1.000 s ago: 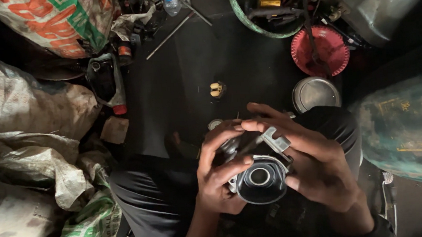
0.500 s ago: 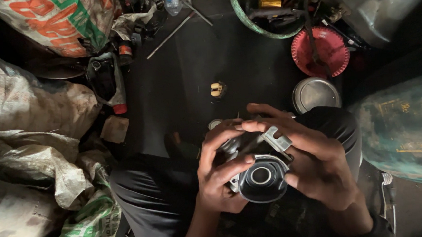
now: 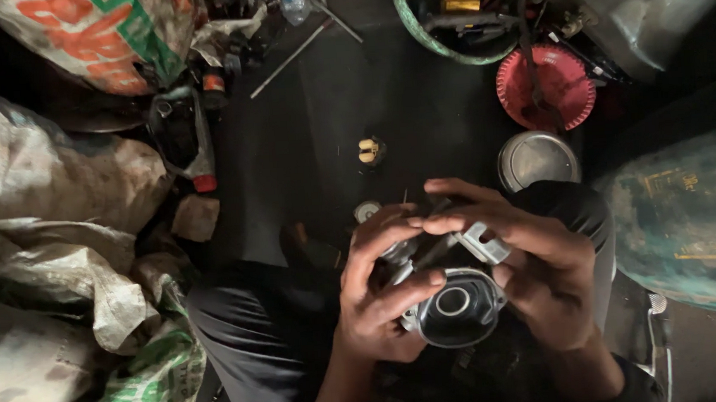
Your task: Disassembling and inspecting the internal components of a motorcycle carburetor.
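Observation:
A round grey metal housing (image 3: pixel 456 307) with a ring-shaped opening and a bracket arm sits between both hands, low in the middle of the head view. My left hand (image 3: pixel 376 299) wraps its left side, thumb lying across the rim. My right hand (image 3: pixel 536 265) cups the right side, and its fingers reach over the top to the bracket (image 3: pixel 481 243). The housing is held above my lap, over dark trousers (image 3: pixel 259 339).
Stuffed woven sacks (image 3: pixel 50 178) pile up on the left. On the dark floor ahead lie a small yellow plug (image 3: pixel 369 151), a metal rod (image 3: pixel 291 58), a round metal lid (image 3: pixel 538 158), a red disc (image 3: pixel 546 88) and a green-rimmed basket of tools (image 3: pixel 426 35). A teal drum (image 3: pixel 690 214) stands right.

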